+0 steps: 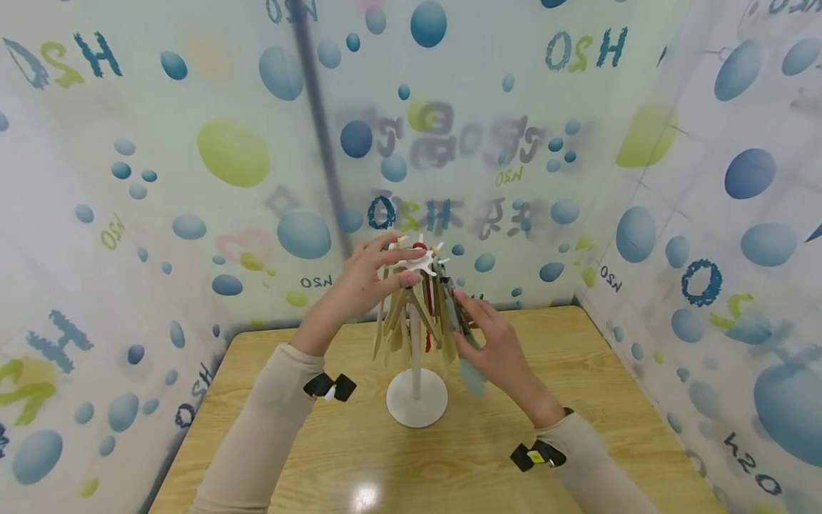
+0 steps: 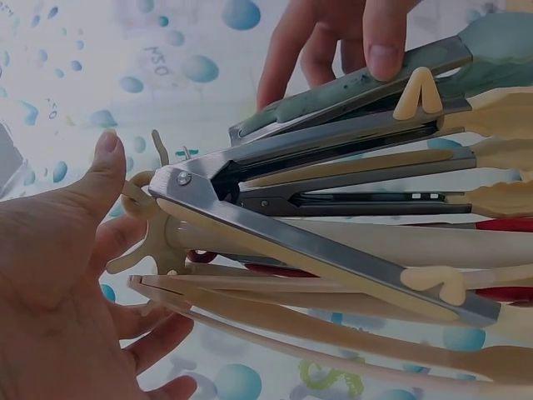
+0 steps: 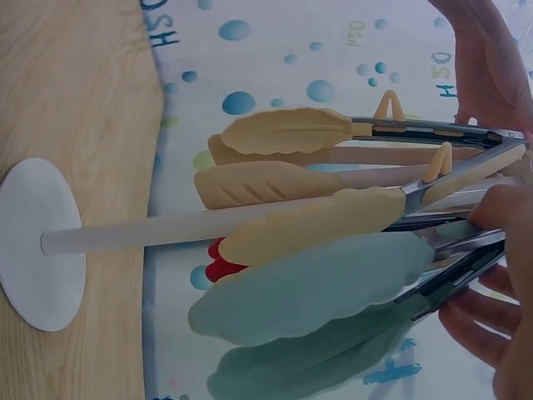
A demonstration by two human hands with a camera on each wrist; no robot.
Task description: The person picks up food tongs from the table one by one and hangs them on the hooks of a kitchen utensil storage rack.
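Note:
A white utensil stand (image 1: pixel 416 410) with a round base and a hooked top holds several hanging kitchen utensils. My left hand (image 1: pixel 369 278) grips the hooked top, thumb on one side and fingers on the other. On the right side my right hand (image 1: pixel 497 346) pinches the handle of the teal-tipped tongs (image 3: pixel 312 287), which hang spread by the hooks. Cream-tipped tongs (image 2: pixel 325 267) hang spread beside them. A slotted beige turner (image 3: pixel 266 184) and a red utensil (image 3: pixel 223 265) hang near the pole. Whether the teal tongs still rest on a hook cannot be made out.
The stand rises from a light wooden table (image 1: pixel 321 457). Patterned curtain walls (image 1: pixel 231 153) with blue and green spots and lettering close in the back and both sides. Each wrist wears a black band (image 1: pixel 330 386).

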